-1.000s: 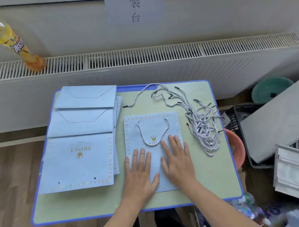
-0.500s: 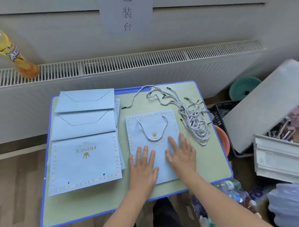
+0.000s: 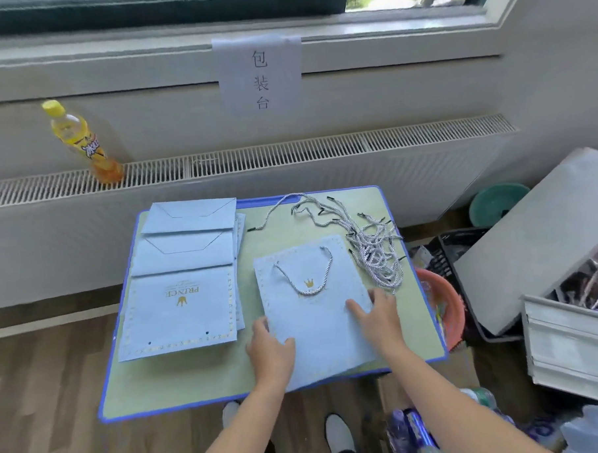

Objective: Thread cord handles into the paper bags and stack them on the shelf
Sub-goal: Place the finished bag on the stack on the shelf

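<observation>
Your left hand [image 3: 270, 351] and your right hand [image 3: 380, 313] each pinch one side edge of the threaded paper bag [image 3: 315, 311] on the tabletop [image 3: 201, 381].

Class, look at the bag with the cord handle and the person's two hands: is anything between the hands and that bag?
Nothing visible. The left hand grips the left edge of the bag and the right hand grips its right edge, both in direct contact. The loose cords lie apart, behind the right hand.
</observation>
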The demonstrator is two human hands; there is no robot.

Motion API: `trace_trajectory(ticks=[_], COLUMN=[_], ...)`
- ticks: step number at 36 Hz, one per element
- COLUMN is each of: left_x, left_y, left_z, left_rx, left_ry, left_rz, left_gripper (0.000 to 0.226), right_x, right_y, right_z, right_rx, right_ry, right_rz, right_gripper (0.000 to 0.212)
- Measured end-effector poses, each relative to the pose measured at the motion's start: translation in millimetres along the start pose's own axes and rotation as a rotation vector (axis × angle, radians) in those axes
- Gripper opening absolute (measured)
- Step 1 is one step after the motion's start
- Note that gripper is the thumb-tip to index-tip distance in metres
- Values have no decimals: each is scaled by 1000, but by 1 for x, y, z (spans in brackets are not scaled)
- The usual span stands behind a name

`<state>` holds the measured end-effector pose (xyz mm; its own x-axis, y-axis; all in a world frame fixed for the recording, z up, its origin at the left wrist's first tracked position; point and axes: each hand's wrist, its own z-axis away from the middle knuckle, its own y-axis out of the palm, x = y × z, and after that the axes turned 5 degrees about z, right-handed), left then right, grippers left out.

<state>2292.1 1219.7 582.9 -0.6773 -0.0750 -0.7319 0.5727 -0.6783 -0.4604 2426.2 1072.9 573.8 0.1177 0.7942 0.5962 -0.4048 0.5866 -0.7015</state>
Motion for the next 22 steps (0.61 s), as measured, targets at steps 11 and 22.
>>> trace_trajectory(ticks=[11,22], left_x=[-39,-5], left_y=[-22,-150], left_z=[46,73], left_rx=[-221,-543], left_ry=[193,186], left_rz=[192,214], left_gripper=[63,97], right_x=[50,180], right_y=[-44,30], right_z=[-4,57], right_rx=[77,366], right_ry=[-397,-942], right_rz=[-217,69], right_gripper=[52,84])
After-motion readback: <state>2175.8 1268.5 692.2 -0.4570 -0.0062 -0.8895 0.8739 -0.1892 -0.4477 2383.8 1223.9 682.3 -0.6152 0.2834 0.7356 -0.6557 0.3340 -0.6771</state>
